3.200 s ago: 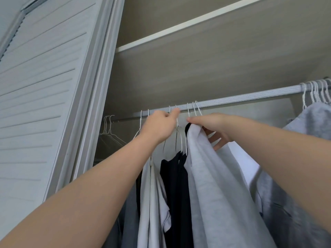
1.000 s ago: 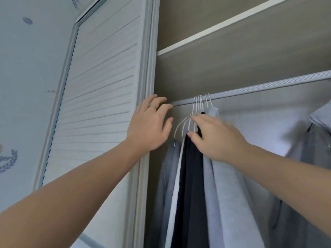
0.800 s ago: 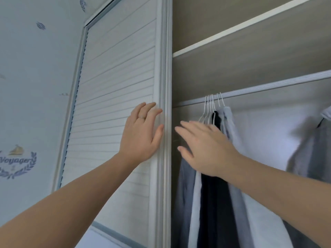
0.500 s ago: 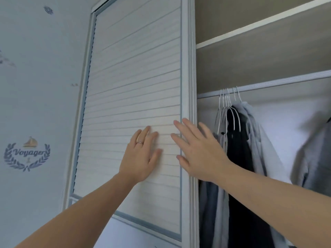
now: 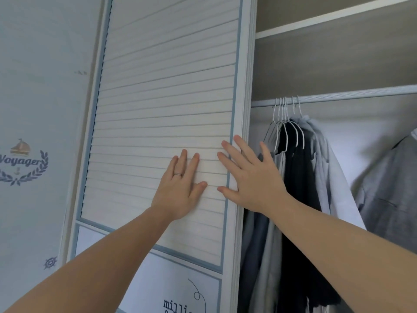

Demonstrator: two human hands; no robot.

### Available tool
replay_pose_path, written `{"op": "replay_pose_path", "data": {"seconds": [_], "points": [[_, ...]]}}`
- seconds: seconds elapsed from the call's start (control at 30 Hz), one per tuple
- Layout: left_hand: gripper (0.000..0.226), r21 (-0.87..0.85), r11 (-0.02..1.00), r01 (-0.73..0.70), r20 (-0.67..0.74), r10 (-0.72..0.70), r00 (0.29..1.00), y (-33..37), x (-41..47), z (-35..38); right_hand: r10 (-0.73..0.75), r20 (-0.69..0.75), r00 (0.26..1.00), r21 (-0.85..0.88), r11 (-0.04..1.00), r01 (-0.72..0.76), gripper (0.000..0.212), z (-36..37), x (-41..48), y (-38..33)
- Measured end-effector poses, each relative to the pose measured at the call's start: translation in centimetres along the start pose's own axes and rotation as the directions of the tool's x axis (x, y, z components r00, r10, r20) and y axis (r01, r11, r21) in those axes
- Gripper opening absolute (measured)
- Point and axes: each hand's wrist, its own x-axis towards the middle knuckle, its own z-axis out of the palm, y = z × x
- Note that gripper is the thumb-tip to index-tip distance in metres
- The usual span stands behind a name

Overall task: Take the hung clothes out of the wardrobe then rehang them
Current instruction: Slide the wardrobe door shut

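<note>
Several garments, grey, white and black, hang bunched on white wire hangers (image 5: 285, 116) at the left end of the silver rail (image 5: 352, 96); the black garment (image 5: 297, 199) is in the middle of the bunch. My left hand (image 5: 180, 186) lies flat with straight fingers on the slatted white sliding door (image 5: 162, 109). My right hand (image 5: 250, 177) is spread flat over the door's right edge frame, fingers straight, just left of the clothes. Neither hand holds anything.
A grey garment (image 5: 390, 188) hangs apart at the far right. A beige shelf board (image 5: 334, 19) runs above the rail. Left of the door is a pale wall with a "Voyager" ship emblem (image 5: 22, 161). The door's lower panel (image 5: 176, 288) carries printed lettering.
Both hands have left the hangers and clothes and moved left and down onto the sliding door. The view has swung left, so the bunched clothes now sit to the right.
</note>
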Motion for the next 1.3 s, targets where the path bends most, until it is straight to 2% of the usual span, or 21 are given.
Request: {"op": "replay_pose_path", "data": {"seconds": [0.67, 1.07, 1.3], "points": [[0.074, -0.006, 0.998, -0.057, -0.117, 0.055, 0.992, 9.0, -1.2, 1.9, 0.025, -0.106, 0.994, 0.036, 0.999, -0.021, 0.074, -2.0, -6.6, 6.9], [0.068, -0.010, 0.988, -0.155, -0.185, 0.151, 0.971, 16.5, -1.8, 3.9, 0.046, -0.011, 0.999, -0.116, 0.992, -0.047, 0.074, -5.5, -12.6, 13.2], [0.065, -0.019, 0.977, -0.213, -0.243, 0.202, 0.949, 21.8, -2.4, 5.1, 0.072, -0.013, 0.997, -0.143, 0.987, -0.073, 0.070, -7.7, -16.3, 16.7]]}}
